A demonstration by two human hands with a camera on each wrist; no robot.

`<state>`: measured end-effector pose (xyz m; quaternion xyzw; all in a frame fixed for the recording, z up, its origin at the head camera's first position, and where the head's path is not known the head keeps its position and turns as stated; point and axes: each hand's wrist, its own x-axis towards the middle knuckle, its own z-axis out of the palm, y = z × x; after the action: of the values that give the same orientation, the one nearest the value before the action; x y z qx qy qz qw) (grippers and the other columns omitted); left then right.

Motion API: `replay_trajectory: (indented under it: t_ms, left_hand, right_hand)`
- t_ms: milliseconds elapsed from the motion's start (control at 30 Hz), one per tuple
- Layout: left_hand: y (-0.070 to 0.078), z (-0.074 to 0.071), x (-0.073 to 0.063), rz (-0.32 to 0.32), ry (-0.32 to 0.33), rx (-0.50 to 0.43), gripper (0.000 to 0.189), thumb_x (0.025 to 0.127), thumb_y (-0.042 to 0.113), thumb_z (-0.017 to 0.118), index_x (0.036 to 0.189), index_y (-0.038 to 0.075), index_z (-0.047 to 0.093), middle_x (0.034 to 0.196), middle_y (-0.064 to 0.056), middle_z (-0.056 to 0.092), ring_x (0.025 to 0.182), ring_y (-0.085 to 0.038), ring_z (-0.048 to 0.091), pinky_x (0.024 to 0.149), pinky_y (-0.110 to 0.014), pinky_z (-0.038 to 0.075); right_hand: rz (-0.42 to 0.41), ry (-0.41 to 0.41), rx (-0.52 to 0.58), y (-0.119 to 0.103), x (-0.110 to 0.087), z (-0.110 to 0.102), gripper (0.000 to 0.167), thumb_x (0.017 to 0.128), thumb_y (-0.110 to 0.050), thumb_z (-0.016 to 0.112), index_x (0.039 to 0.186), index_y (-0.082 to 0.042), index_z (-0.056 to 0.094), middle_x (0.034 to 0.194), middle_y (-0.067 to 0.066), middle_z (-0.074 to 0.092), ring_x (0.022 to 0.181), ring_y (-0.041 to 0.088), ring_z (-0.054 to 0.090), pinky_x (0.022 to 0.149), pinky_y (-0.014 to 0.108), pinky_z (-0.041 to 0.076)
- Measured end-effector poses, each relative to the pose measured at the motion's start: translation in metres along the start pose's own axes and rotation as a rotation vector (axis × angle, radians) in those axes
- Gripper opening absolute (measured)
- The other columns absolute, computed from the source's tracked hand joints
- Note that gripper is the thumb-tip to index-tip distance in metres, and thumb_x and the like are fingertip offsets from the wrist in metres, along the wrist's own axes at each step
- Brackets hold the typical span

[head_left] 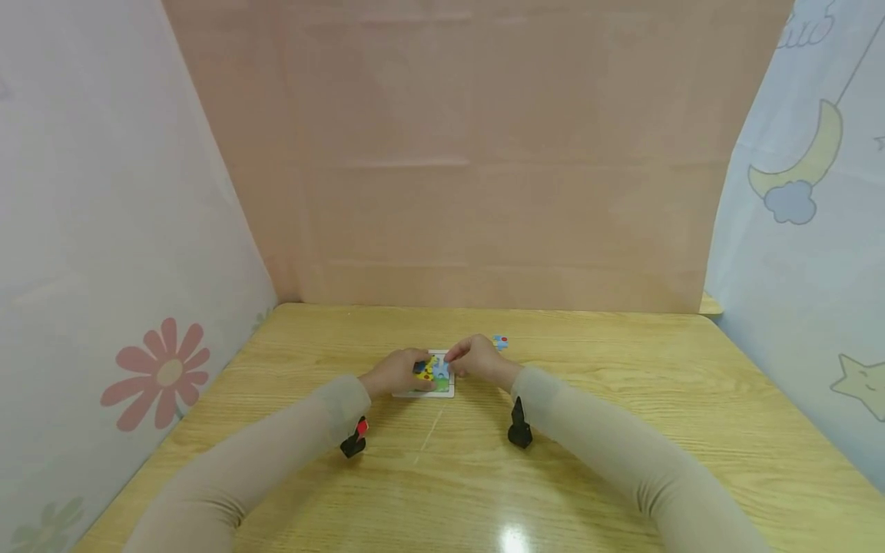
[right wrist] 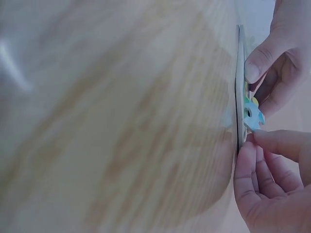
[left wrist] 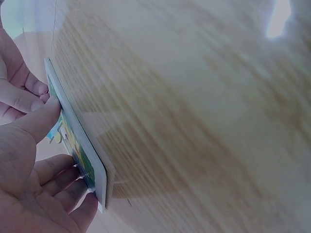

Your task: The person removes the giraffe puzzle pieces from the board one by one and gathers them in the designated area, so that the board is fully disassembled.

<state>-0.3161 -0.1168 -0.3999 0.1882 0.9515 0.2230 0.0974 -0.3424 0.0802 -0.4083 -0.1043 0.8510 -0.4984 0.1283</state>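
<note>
A small jigsaw board (head_left: 445, 394) with a white rim lies on the table, its picture yellow, green and blue. My left hand (head_left: 394, 374) rests over its left side. In the left wrist view that hand's thumb and fingers lie spread and fairly straight across the board's face (left wrist: 81, 158). From the right, my right hand (head_left: 480, 359) pinches a light blue puzzle piece (right wrist: 253, 115) between thumb and fingertips. The right wrist view shows this piece tilted up from the board, beside the left hand. Part of the picture is hidden under the left hand.
A loose blue puzzle piece (head_left: 501, 340) with a red spot lies just behind the right hand. The wooden table (head_left: 622, 369) runs back to a brown backdrop (head_left: 484, 153). Pale printed sheets (head_left: 104, 192) stand along both sides.
</note>
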Motion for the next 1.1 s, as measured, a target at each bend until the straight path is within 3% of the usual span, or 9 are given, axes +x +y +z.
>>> replay_trajectory:
  t_ms: [267,500,700,867,1100]
  left_hand:
    - [-0.001,0.0,0.0,0.002,-0.001,-0.009,0.065,0.087,0.032,0.073,0.141,0.004,0.049,0.147,-0.012,0.047,0.134,-0.032,0.045,0.111,-0.047,0.037]
    - [-0.003,0.0,-0.001,0.029,0.005,-0.006,0.066,0.086,0.032,0.074,0.139,0.002,0.05,0.146,-0.016,0.047,0.131,-0.034,0.048,0.108,-0.048,0.04]
    - [-0.008,0.0,0.005,0.027,-0.011,-0.051,0.066,0.085,0.031,0.075,0.139,0.002,0.051,0.148,-0.013,0.046,0.136,-0.034,0.041,0.113,-0.049,0.034]
    - [-0.012,0.0,0.011,0.011,-0.033,-0.083,0.066,0.084,0.03,0.077,0.138,0.003,0.052,0.148,-0.012,0.045,0.139,-0.034,0.038,0.114,-0.047,0.032]
    - [-0.013,-0.003,0.009,-0.004,-0.049,-0.087,0.067,0.084,0.03,0.077,0.141,0.005,0.05,0.15,-0.011,0.044,0.141,-0.033,0.036,0.116,-0.046,0.03]
  right_hand:
    - [0.017,-0.015,0.099,-0.007,-0.003,0.001,0.011,0.087,-0.001,0.069,0.097,0.001,0.071,0.091,0.01,0.071,0.072,0.015,0.067,0.07,0.029,0.058]
    - [0.022,-0.036,0.155,-0.011,-0.004,0.0,0.015,0.087,0.001,0.067,0.101,0.004,0.07,0.091,0.014,0.071,0.072,0.018,0.069,0.07,0.033,0.06]
    - [0.027,-0.005,0.171,-0.01,-0.001,-0.004,0.018,0.089,0.002,0.064,0.106,0.005,0.068,0.1,0.015,0.069,0.078,0.018,0.069,0.077,0.034,0.059]
    - [0.026,0.015,0.196,-0.009,0.003,-0.008,0.018,0.089,0.001,0.065,0.106,0.005,0.068,0.096,0.013,0.07,0.078,0.016,0.069,0.081,0.038,0.058]
    - [0.029,0.024,0.189,-0.011,0.002,-0.014,0.021,0.09,0.002,0.063,0.111,0.007,0.065,0.105,0.019,0.068,0.096,0.032,0.068,0.088,0.041,0.056]
